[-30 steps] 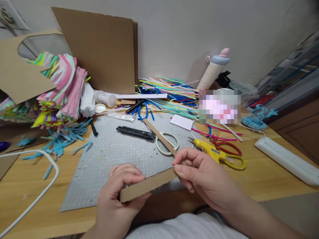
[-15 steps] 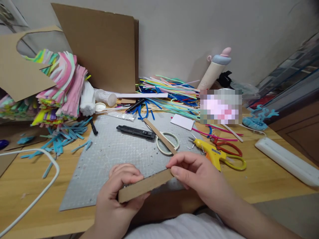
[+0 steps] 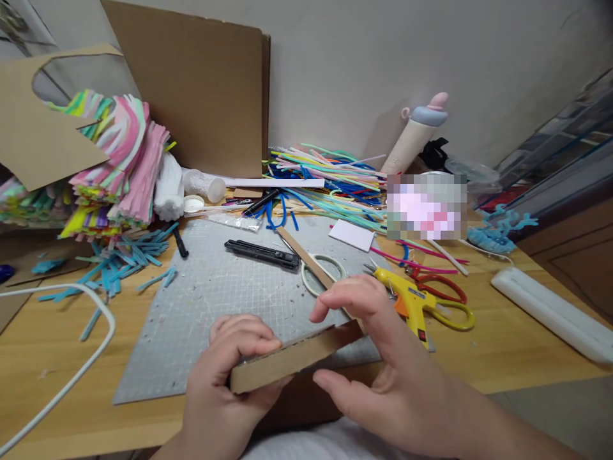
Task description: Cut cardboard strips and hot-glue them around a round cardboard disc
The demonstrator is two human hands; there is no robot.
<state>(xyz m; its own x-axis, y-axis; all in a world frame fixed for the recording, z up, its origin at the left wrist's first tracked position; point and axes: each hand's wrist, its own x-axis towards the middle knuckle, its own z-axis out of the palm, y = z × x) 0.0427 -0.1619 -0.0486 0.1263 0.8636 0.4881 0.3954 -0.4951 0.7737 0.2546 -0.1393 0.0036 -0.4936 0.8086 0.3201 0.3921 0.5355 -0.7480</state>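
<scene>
In my left hand (image 3: 234, 370) is a cardboard piece (image 3: 292, 361) with a brown strip along its near edge, held close above the front of the mat. The fingers lie over its top and the thumb is underneath. My right hand (image 3: 383, 358) is open around the piece's right end, thumb below and index finger raised above, with a gap between them. Whether its other fingers touch the piece is hidden. Beyond the hands, a narrow cardboard strip (image 3: 306, 257) lies across white-handled scissors (image 3: 341, 260), and a black utility knife (image 3: 261, 253) rests to their left.
A yellow glue gun (image 3: 407, 291) and red-and-yellow-handled tools (image 3: 453, 313) lie right of the grey cutting mat (image 3: 191, 319). Pipe cleaners (image 3: 330, 172) pile up behind. Large cardboard (image 3: 201, 89) leans on the wall. A white cable (image 3: 103, 319) loops at left; a white bar (image 3: 546, 313) lies far right.
My right hand has let go its pinch on the cardboard piece's right end, and its thumb and index finger have spread apart. My left hand keeps its hold.
</scene>
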